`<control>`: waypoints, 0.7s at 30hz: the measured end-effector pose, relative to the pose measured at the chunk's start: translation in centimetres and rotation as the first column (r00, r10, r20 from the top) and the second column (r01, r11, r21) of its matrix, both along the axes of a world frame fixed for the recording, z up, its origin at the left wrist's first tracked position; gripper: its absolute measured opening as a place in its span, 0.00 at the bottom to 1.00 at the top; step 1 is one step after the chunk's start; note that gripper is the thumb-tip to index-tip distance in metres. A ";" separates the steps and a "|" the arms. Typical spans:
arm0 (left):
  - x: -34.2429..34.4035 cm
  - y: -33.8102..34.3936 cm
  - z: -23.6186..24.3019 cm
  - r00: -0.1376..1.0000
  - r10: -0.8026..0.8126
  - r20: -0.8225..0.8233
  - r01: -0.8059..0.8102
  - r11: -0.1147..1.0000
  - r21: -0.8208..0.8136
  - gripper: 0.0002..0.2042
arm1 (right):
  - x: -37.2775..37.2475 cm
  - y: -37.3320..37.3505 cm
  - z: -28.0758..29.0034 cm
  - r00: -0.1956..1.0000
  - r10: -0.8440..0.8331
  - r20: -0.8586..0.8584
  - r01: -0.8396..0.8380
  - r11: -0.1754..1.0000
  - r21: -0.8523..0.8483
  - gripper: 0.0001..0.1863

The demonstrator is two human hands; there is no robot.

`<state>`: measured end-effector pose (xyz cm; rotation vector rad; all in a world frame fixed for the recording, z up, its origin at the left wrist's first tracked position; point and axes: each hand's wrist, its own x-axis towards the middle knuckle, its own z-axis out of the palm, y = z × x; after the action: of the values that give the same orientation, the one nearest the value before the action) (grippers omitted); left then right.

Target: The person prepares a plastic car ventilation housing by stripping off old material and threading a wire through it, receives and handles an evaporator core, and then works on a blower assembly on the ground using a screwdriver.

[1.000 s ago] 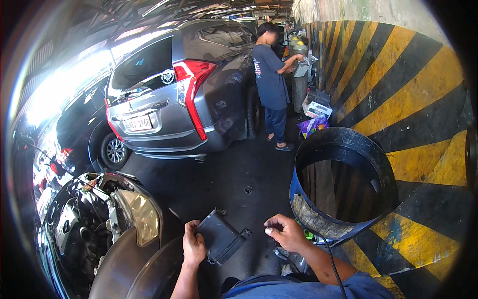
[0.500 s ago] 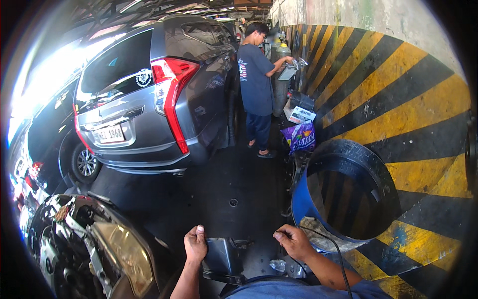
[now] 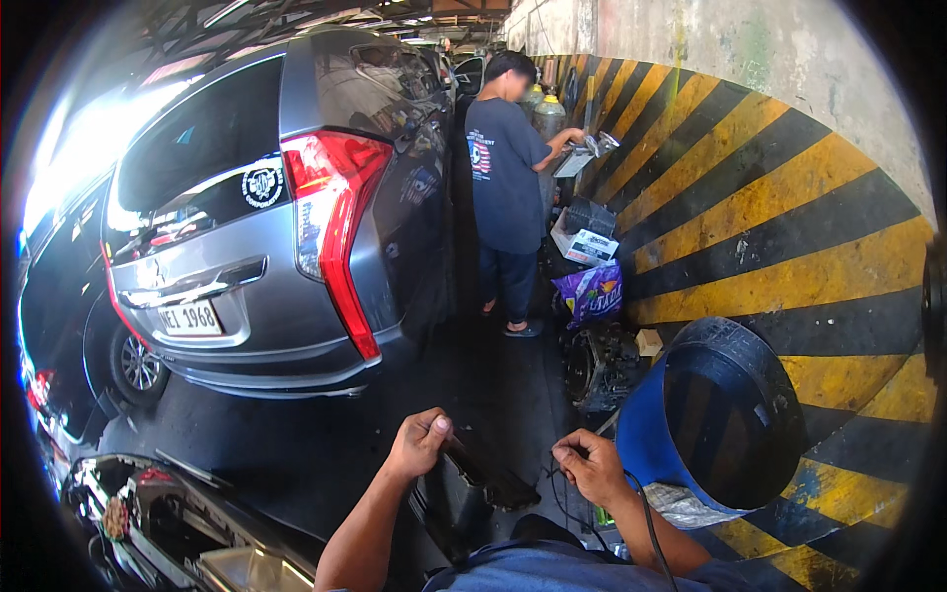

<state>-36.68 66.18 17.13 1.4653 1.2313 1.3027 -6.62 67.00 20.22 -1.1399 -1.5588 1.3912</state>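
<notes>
My left hand (image 3: 418, 443) grips the top edge of a flat black plastic part (image 3: 472, 481) held upright in front of me. My right hand (image 3: 590, 467) sits just right of it, fingers pinched on a thin black wire (image 3: 641, 513) that runs down along my forearm. The lower end of the black part is hidden behind my blue shirt.
A grey SUV (image 3: 286, 217) is parked at left, rear toward me. A blue barrel (image 3: 715, 424) stands at right against a yellow and black striped wall (image 3: 789, 207). A person in a dark shirt (image 3: 505, 178) works farther back, near boxes and a purple bag (image 3: 592, 291). An open engine bay (image 3: 168, 533) lies at lower left.
The view has swung upward and closer to the SUV. My left hand has raised the black part; my right hand stays beside it on the wire.
</notes>
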 end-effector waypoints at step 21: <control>8.4 27.4 1.3 0.913 -0.371 -0.172 0.332 0.918 -0.215 0.17 | 0.2 23.7 -1.0 0.956 -0.273 -0.104 0.277 0.961 0.022 0.06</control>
<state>-28.24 93.56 18.46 1.6308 1.1162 0.7892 -6.45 90.71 19.18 -1.1955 -1.2940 1.2091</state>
